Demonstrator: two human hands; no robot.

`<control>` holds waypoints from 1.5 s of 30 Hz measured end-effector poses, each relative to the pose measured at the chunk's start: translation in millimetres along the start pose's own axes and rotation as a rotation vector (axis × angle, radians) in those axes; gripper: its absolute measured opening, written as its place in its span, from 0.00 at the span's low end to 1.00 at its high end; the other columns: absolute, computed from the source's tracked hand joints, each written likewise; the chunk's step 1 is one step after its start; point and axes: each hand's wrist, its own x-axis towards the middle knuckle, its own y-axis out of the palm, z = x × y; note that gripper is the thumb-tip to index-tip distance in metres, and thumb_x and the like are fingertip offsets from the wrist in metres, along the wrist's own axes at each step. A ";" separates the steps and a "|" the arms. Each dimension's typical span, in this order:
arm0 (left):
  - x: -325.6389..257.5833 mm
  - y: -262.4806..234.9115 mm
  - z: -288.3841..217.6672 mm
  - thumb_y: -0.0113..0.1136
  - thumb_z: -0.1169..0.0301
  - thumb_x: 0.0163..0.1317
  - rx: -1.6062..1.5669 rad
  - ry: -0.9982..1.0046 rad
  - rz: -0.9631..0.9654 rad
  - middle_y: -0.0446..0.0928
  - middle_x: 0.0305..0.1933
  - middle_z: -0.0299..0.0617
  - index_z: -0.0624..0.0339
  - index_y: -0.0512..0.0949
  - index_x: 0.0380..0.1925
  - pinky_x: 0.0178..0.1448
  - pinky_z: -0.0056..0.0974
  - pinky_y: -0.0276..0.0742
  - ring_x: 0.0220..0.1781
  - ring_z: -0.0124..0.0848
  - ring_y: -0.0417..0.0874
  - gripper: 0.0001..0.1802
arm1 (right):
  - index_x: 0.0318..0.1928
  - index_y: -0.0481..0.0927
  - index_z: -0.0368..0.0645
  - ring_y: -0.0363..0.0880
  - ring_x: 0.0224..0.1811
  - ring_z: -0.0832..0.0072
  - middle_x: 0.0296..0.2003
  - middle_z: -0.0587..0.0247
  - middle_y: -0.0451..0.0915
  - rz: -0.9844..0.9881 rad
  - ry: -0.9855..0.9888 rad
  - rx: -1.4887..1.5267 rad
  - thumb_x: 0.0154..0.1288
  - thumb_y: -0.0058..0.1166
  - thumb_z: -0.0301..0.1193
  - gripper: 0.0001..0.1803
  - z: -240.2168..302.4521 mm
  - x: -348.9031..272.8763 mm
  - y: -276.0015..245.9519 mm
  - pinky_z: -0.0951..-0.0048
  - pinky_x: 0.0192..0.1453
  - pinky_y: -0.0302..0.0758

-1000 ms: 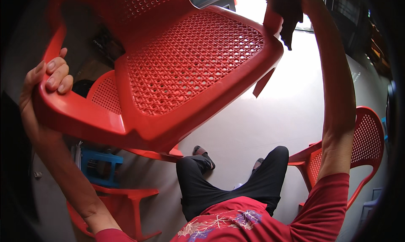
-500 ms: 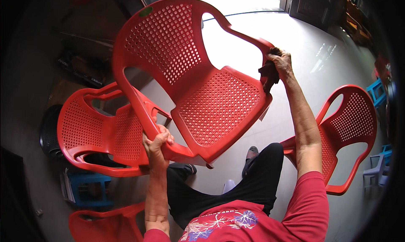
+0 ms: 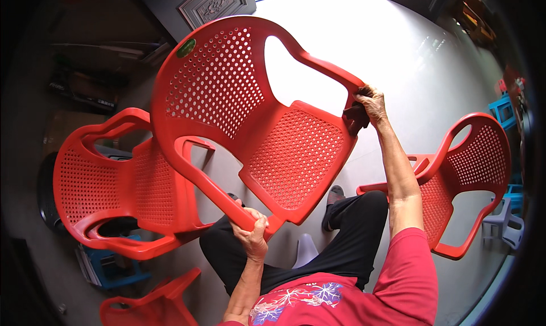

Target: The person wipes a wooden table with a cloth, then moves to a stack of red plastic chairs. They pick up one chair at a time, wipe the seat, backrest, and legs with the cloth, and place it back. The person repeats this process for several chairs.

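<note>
A red plastic armchair (image 3: pixel 298 161) with a perforated seat and backrest is held up tilted in front of me. An oval green sticker (image 3: pixel 186 48) marks its top edge. My left hand (image 3: pixel 253 234) is closed round the front end of the near armrest. At the opposite armrest, my right hand (image 3: pixel 372 103) is closed on a dark cloth (image 3: pixel 356 118) and presses it against the armrest's front bend. The cloth is bunched up and partly hidden by the fingers. The chair's legs are mostly out of sight beneath the seat.
More red armchairs stand around me: a left one (image 3: pixel 94 184), a right one (image 3: pixel 475 175) and a near-left one (image 3: pixel 151 306). A blue stool (image 3: pixel 122 269) is at lower left. Small stools (image 3: pixel 503 223) line the right side. A pale object (image 3: pixel 306 251) lies between my legs.
My left hand has shifted right and nearer, now at the armrest's front end. The held chair has swung slightly, and my right hand with the cloth has come a little lower and leftward.
</note>
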 end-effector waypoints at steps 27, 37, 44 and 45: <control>81.4 11.7 -62.4 0.64 0.67 0.55 1.235 0.604 0.324 0.77 0.39 0.38 0.56 0.78 0.37 0.53 0.43 0.67 0.45 0.38 0.76 0.11 | 0.39 0.70 0.39 0.71 0.42 0.48 0.35 0.46 0.71 -0.013 -0.499 -0.773 0.44 0.47 0.21 0.17 76.3 -124.1 56.9 0.55 0.50 0.73; 91.1 3.0 -33.6 0.56 0.63 0.58 1.597 0.622 0.655 0.80 0.31 0.38 0.52 0.81 0.29 0.46 0.46 0.67 0.36 0.38 0.79 0.08 | 0.54 0.71 0.54 0.61 0.60 0.53 0.54 0.49 0.65 0.142 -0.294 -1.238 0.43 0.67 0.50 0.36 -51.8 -244.8 127.6 0.50 0.54 0.61; 93.2 10.0 -42.3 0.59 0.64 0.56 1.508 0.372 0.640 0.81 0.29 0.38 0.54 0.80 0.26 0.40 0.44 0.71 0.33 0.39 0.81 0.07 | 0.59 0.72 0.59 0.54 0.69 0.65 0.66 0.60 0.61 0.290 -0.450 -1.223 0.60 0.52 0.49 0.27 -98.2 -237.8 135.4 0.54 0.66 0.50; 93.6 10.2 -42.5 0.60 0.64 0.55 1.511 0.373 0.639 0.81 0.29 0.37 0.54 0.80 0.26 0.40 0.44 0.71 0.32 0.39 0.81 0.07 | 0.59 0.72 0.58 0.54 0.70 0.67 0.66 0.62 0.61 0.316 -0.436 -1.217 0.61 0.51 0.49 0.26 -97.6 -229.4 134.6 0.55 0.67 0.48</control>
